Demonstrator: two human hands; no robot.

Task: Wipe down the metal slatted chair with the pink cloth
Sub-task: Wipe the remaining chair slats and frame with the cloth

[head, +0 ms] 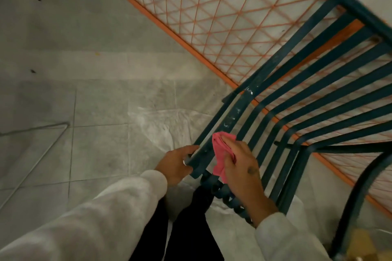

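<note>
Your left hand (177,162) has a closed grip on the near corner of the chair (297,99), steadying it, while your right hand (241,163) grips the bunched pink cloth (220,154) and presses it onto the outermost slat near that edge. You look early in the wipe; white marks further up that slat probably come next, so slide the cloth along it.

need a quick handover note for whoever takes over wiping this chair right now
Left hand: gripping the near edge of the blue metal slatted chair, steadying it.
Right hand: pressing the bunched pink cloth on the outermost slat near its lower end.
Done: cannot tell; whitish marks show higher up that slat.
Left: wipe up past those marks, then the remaining slats and frame. An orange mesh frame lies behind the chair.
</note>
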